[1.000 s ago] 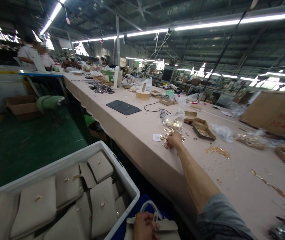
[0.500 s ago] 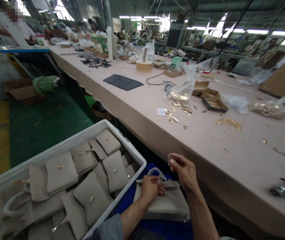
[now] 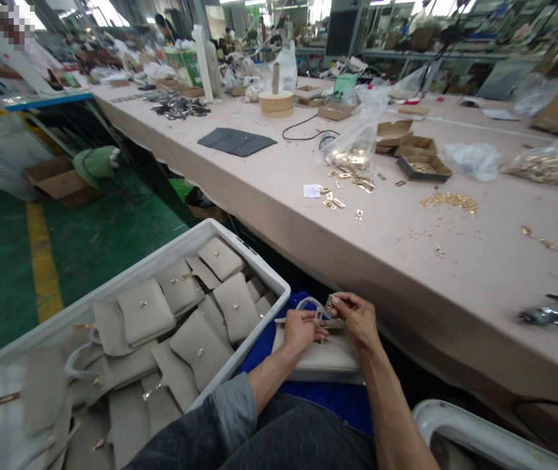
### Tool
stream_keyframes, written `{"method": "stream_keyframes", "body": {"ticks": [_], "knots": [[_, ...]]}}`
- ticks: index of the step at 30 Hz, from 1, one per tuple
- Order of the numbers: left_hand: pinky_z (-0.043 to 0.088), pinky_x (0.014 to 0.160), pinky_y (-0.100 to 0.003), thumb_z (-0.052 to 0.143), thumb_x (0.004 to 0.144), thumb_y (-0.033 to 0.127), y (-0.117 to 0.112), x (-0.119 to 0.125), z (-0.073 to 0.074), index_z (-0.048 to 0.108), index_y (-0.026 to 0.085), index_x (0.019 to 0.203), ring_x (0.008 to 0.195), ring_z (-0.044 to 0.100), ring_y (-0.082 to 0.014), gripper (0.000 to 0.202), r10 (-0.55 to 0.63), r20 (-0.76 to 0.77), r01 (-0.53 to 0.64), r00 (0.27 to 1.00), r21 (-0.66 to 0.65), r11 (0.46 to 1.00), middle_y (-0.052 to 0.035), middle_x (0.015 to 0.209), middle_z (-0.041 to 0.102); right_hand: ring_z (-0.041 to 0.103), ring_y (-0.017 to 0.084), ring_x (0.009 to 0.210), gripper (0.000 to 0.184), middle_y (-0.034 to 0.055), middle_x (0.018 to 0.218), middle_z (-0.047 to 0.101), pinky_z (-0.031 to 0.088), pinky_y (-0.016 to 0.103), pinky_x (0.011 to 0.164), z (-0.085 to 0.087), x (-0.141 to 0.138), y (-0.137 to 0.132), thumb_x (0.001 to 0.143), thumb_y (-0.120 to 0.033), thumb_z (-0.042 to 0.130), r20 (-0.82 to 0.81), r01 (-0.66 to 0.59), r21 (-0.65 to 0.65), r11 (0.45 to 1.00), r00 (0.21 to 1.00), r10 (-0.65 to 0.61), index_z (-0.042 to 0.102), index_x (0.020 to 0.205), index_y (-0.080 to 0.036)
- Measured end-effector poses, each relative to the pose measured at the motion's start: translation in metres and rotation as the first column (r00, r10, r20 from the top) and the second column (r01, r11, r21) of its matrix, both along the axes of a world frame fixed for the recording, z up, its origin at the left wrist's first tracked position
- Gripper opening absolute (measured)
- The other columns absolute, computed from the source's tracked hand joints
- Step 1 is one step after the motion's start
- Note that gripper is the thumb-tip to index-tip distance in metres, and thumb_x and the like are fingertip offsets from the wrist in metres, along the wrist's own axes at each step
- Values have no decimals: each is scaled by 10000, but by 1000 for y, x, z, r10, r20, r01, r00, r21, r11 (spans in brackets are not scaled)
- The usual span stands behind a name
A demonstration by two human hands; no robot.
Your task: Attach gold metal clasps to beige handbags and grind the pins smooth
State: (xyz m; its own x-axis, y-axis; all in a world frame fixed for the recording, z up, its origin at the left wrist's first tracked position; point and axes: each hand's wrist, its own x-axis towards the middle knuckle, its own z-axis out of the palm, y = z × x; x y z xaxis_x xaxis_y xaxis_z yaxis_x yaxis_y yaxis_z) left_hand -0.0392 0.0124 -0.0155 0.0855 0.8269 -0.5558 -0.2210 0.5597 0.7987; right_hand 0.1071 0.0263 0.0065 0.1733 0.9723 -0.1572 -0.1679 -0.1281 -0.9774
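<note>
A beige handbag [image 3: 325, 361] lies across my lap on blue material, its pale handle [image 3: 312, 301] arching up at the back. My left hand [image 3: 302, 334] is closed on the bag's flap, next to a small rectangular metal frame [image 3: 318, 316]. Between the thumb and fingers of my right hand [image 3: 358, 320] is a small gold-coloured metal plate [image 3: 329, 301], held just above and to the right of that frame. The fingers partly hide the flap, so its exact grip is hard to see.
At my left stands a white plastic bin [image 3: 210, 227] holding several beige handbags [image 3: 146, 310]. Loose gold plates [image 3: 338, 203], small gold pieces [image 3: 449, 202], open boxes [image 3: 424, 168] and a pneumatic tool [image 3: 557, 312] lie on the cloth-covered table [image 3: 269, 183]. A person [image 3: 9, 49] is at far left.
My right hand has brought the metal plate down and left, close to the left hand at the flap. The head view has shifted, showing more of the bin and my lap.
</note>
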Motion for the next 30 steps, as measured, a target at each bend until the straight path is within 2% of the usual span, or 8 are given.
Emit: {"method": "stream_keyframes", "body": {"ticks": [4, 10, 14, 19, 24, 30], "knots": [[587, 505, -230, 689, 845, 80, 0, 0, 4, 753, -11, 972, 575, 720, -191, 169, -20, -11, 20, 1000, -2, 1000, -166, 808, 746, 593, 146, 603, 388, 56, 703, 681, 489, 265, 592, -3, 6, -4, 757, -458, 856, -35, -23, 1, 1000, 999, 23, 744, 921, -125], [605, 550, -239, 611, 869, 37, -2, -1, 5, 742, -25, 1044, 610, 736, -195, 227, -49, 21, 49, 999, 2, 999, -191, 866, 754, 633, 177, 635, 425, 75, 712, 697, 527, 290, 632, -14, 8, -14, 726, -487, 870, -11, -107, -89, 990, 994, 107, 744, 899, -119], [606, 567, -239, 661, 847, 53, -3, -1, 4, 760, -13, 950, 603, 735, -197, 158, -68, 56, 68, 996, 0, 998, -174, 790, 742, 644, 197, 631, 444, 88, 718, 708, 536, 302, 621, -17, 1, -17, 703, -509, 868, 23, -132, -157, 979, 990, 137, 747, 883, -122], [608, 586, -247, 672, 800, 37, -3, -3, 4, 764, 20, 890, 615, 739, -202, 130, -74, 88, 74, 993, 0, 997, -159, 770, 741, 668, 226, 636, 471, 100, 736, 722, 553, 315, 612, -21, -3, -16, 678, -537, 869, 77, -117, -190, 975, 988, 134, 759, 891, -131], [615, 615, -271, 643, 778, 16, -3, -4, 3, 763, 37, 885, 626, 740, -205, 163, -77, 111, 78, 991, -1, 997, -150, 772, 746, 686, 232, 676, 429, 107, 791, 741, 556, 308, 626, -22, -4, -16, 714, -520, 839, 158, -89, -166, 982, 981, 115, 773, 900, -139], [604, 610, -268, 700, 809, 81, -2, -6, -1, 757, 52, 863, 611, 730, -198, 84, -82, 123, 82, 989, 4, 997, -131, 732, 728, 690, 238, 702, 385, 100, 809, 747, 543, 311, 639, -17, -8, -15, 737, -502, 793, 291, -64, -139, 988, 951, 103, 778, 886, -147]]}}
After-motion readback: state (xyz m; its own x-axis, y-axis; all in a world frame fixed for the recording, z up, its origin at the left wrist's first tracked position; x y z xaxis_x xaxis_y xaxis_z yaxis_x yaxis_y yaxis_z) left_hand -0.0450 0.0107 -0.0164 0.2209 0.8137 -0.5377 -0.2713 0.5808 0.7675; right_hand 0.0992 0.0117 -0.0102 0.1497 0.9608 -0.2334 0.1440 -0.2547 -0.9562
